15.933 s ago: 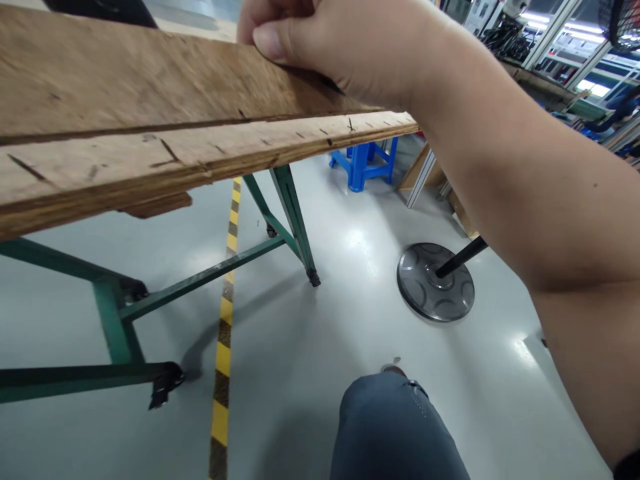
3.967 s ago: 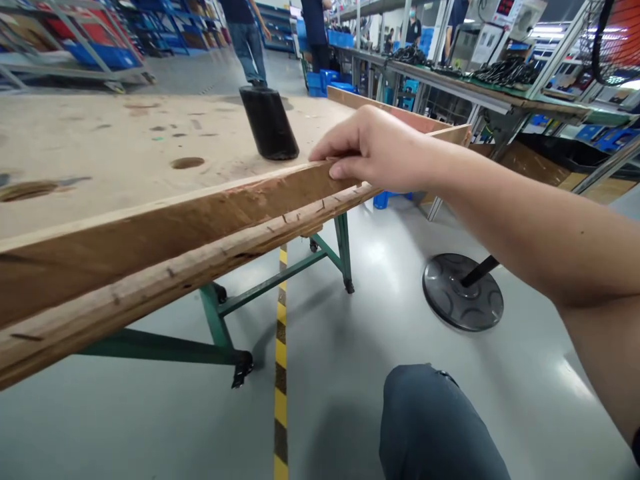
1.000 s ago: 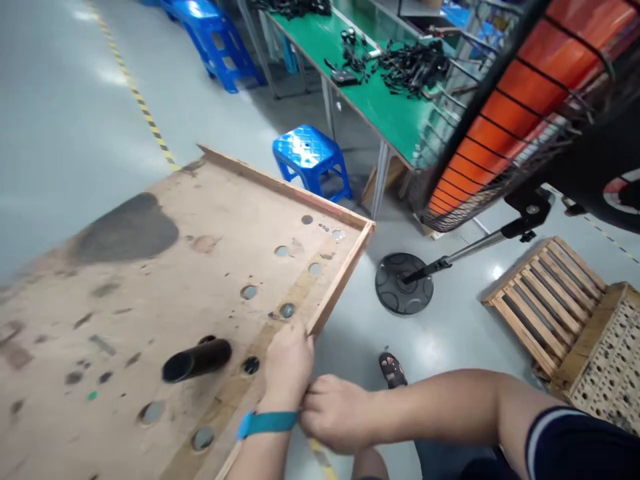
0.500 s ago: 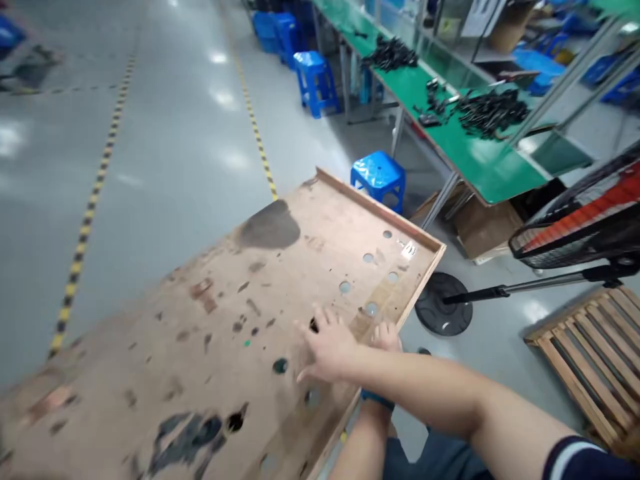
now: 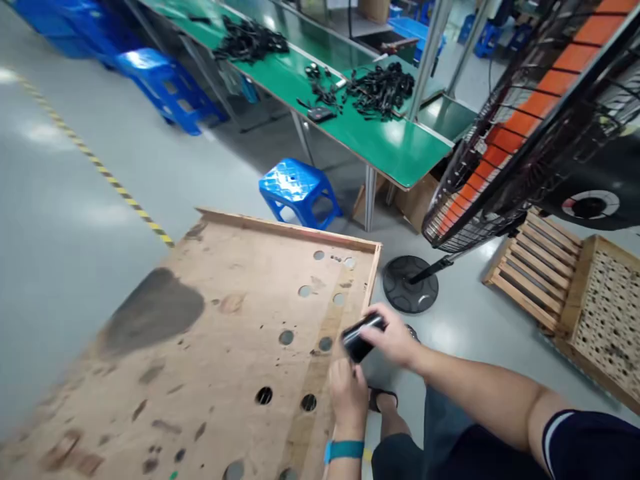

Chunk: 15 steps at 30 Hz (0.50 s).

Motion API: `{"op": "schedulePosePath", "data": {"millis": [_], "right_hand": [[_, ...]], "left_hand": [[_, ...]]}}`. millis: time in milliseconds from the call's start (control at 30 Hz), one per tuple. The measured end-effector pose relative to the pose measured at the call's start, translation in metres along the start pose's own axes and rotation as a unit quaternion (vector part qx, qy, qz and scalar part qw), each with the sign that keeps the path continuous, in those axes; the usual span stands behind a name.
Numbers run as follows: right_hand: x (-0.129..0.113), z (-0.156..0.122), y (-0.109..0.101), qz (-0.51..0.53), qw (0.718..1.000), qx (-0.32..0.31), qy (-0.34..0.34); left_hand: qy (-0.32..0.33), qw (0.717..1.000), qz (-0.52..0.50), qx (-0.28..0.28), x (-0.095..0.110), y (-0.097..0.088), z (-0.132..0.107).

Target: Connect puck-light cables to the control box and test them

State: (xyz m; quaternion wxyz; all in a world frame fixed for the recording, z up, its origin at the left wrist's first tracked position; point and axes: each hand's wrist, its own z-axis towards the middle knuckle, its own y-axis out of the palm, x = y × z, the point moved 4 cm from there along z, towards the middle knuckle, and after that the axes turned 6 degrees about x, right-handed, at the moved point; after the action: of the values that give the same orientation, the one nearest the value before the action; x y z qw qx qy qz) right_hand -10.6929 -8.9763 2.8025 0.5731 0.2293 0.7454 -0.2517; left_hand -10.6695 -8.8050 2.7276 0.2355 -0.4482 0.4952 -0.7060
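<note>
My right hand is wrapped round a dark, glossy object that looks like a short cylinder; motion blur hides its exact kind. It is held tilted over the near right edge of a large wooden board with a raised rim and several round holes. Just below the object's lower end is my left hand, a teal band on its wrist. Its fingers are curled in at the board's edge, close to the object; whether they touch it or pinch something small is blurred.
Right of the board stands a fan on a round black base. A blue stool sits beyond the far rim, by a green bench bearing piles of black cables. Slatted wood lies on the floor at right.
My right hand has lifted off the board and now holds the dark object. My left hand has come into fuller view at the edge. The view has swung right.
</note>
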Motion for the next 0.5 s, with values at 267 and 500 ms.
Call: {"op": "schedulePosePath", "data": {"millis": [267, 500], "right_hand": [[0.082, 0.104, -0.144, 0.045, 0.925, 0.329, 0.184], [0.066, 0.176, -0.119, 0.024, 0.933, 0.333, 0.134]], "left_hand": [[0.073, 0.991, -0.075, 0.083, -0.010, 0.006, -0.009], [0.071, 0.990, -0.090, 0.086, -0.016, 0.011, -0.009]]}}
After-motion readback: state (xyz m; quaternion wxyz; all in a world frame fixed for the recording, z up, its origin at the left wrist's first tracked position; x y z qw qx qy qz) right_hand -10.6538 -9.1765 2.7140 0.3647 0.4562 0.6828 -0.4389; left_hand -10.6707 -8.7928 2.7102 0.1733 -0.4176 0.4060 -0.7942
